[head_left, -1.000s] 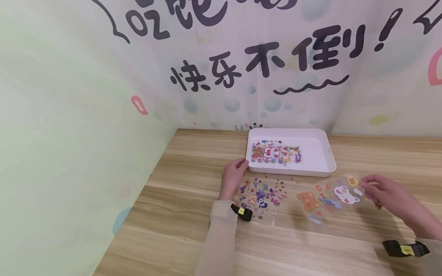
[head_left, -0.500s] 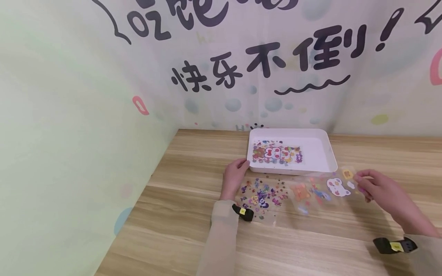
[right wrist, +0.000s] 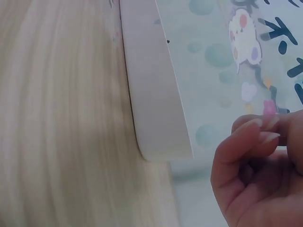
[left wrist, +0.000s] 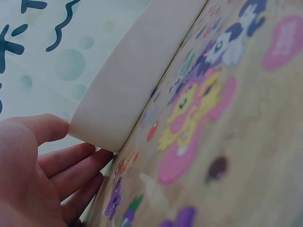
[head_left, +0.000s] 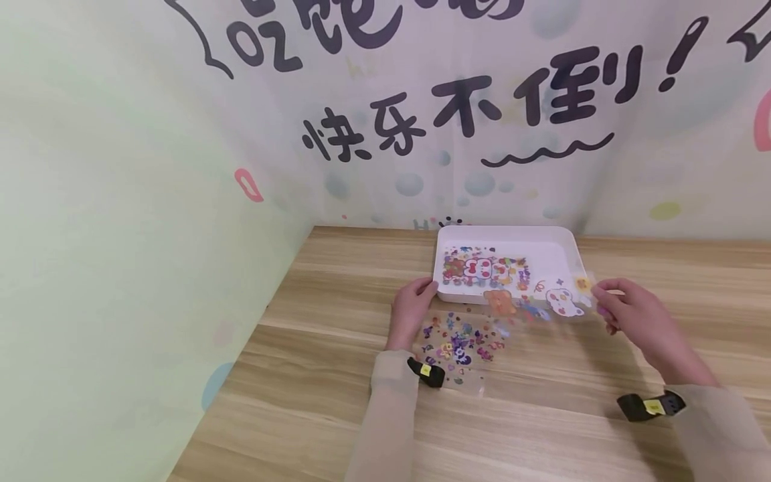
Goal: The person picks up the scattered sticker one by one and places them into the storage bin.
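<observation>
My left hand (head_left: 412, 308) grips the front left corner of a white tray (head_left: 506, 228), thumb and fingers at its outer wall (left wrist: 128, 71). My right hand (head_left: 629, 314) pinches the right end of a clear sticker sheet (head_left: 563, 303) printed with a brown bear and a white bear face. That sheet hangs above the table and overlaps the tray's front right part in the head view. In the right wrist view, its white bear sticker (right wrist: 245, 38) shows beyond the curled fingers (right wrist: 232, 161). Inside the tray, more sticker sheets (head_left: 478, 269) lie at the left.
Another clear sticker sheet (head_left: 460, 345), with small purple and yellow pony figures, lies on the wooden table (head_left: 301, 375) in front of the tray. A printed backdrop (head_left: 385, 167) rises behind the tray. Each wrist wears a black strap (head_left: 426, 371).
My right hand has moved left and away from me, carrying the bear sticker sheet from over the table to over the tray's front edge. The left hand keeps its place at the tray corner.
</observation>
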A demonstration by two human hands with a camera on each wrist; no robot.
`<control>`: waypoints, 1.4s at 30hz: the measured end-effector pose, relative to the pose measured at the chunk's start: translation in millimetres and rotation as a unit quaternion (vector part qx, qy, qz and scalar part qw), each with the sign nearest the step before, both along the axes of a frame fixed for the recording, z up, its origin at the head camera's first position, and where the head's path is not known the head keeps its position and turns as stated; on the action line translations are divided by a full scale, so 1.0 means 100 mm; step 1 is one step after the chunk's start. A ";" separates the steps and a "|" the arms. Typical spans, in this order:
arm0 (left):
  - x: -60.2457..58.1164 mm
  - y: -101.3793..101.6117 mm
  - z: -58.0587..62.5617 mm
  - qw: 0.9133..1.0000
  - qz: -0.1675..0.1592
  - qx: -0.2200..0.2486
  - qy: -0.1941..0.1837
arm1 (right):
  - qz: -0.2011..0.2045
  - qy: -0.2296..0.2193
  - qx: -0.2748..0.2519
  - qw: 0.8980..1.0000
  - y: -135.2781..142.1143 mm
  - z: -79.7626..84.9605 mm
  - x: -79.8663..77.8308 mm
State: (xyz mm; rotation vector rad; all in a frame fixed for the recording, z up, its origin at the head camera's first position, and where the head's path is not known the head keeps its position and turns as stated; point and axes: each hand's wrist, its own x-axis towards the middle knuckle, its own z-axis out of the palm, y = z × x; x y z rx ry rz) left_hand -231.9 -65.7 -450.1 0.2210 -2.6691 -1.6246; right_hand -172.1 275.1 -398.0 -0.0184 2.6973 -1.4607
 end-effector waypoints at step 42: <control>-0.02 -0.02 -0.03 1.000 0.004 -0.011 0.007 | -0.070 -0.043 -0.058 0.995 -0.55 -0.14 -0.83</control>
